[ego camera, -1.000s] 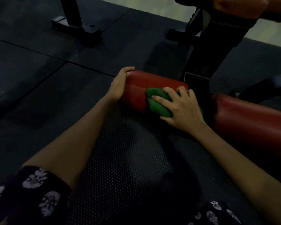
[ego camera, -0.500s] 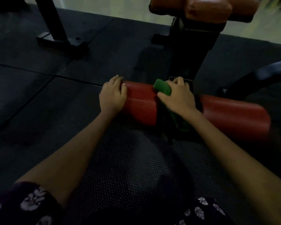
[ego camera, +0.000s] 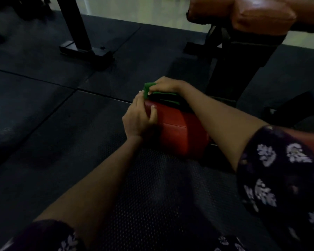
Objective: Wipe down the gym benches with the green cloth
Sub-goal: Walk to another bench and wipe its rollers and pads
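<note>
Overhead, the big padded red-brown bench seat [ego camera: 261,13] on its black steel frame [ego camera: 243,57] shows no cloth on it, so it probably remains to be wiped. Lower down, the red vinyl roller pad [ego camera: 178,129] is mid-wipe. The left hand [ego camera: 138,116] grips its end, fingers curled. The right hand [ego camera: 165,86] pinches the folded green cloth [ego camera: 149,87] against the pad's far top edge.

Both hands reach forward, left [ego camera: 137,117] thumb curled, right [ego camera: 164,86] fingers curled.
</note>
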`<action>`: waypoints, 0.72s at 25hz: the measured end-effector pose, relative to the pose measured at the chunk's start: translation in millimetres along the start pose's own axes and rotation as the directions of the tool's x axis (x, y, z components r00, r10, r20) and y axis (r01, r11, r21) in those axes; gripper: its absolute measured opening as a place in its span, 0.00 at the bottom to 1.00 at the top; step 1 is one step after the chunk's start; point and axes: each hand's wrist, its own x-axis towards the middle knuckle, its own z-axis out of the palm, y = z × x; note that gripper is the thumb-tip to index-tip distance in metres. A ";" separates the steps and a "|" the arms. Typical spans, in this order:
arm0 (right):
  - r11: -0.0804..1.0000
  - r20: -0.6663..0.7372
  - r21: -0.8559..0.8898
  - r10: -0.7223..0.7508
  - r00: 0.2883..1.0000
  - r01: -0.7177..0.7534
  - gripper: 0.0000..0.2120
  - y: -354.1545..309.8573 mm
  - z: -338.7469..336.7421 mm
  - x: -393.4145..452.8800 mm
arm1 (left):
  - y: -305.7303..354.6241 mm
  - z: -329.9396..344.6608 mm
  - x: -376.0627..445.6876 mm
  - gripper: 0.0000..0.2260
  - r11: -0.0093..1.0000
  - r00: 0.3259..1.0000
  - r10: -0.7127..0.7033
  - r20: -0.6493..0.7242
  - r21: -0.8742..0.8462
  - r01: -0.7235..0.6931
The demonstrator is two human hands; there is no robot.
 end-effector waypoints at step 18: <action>0.220 -0.142 -0.972 -0.825 0.547 0.079 0.25 116.7 99.4 -189.9 | -16.8 -7.5 24.5 0.17 0.978 0.956 0.134 0.263 -0.190 -0.085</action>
